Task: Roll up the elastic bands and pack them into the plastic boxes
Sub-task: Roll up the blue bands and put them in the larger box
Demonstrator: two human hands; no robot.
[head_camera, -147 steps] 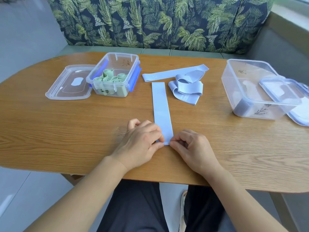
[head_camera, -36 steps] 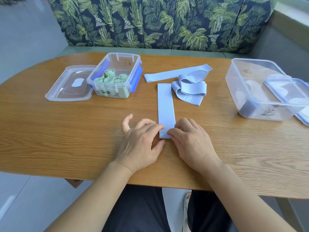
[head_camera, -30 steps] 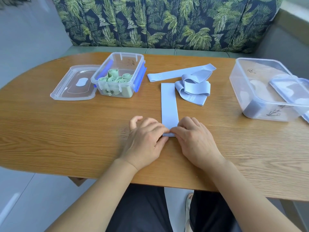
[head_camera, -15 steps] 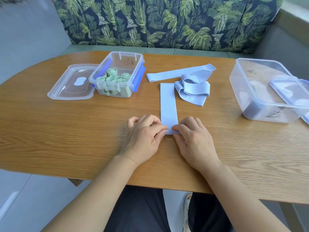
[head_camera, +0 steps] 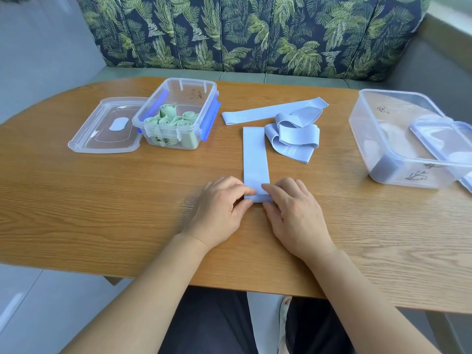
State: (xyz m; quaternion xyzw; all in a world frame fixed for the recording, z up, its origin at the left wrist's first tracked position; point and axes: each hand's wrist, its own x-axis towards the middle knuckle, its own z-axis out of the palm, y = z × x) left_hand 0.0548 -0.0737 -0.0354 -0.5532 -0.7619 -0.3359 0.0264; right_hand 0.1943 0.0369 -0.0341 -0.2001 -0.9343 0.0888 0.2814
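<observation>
A light blue elastic band (head_camera: pixel 255 159) lies flat and straight on the wooden table (head_camera: pixel 102 200), running away from me. Its near end is rolled into a small roll. My left hand (head_camera: pixel 219 208) pinches the roll's left side and my right hand (head_camera: pixel 293 213) pinches its right side, fingers curled over it. A clear plastic box with blue clips (head_camera: pixel 204 98) at the back left holds several rolled green bands (head_camera: pixel 168 118). A larger clear box (head_camera: pixel 378 139) stands at the right with a rolled blue band (head_camera: pixel 385 167) inside.
The small box's lid (head_camera: pixel 102 134) lies beside it on the left. More loose blue bands (head_camera: pixel 293 131) lie in a heap behind the flat one. Another lid (head_camera: pixel 444 141) rests across the large box. A leaf-patterned sofa back (head_camera: pixel 255 34) stands behind the table.
The roll at the band's near end has grown and moved away from me along the band. Both hands have travelled forward with it, and the flat length has shortened.
</observation>
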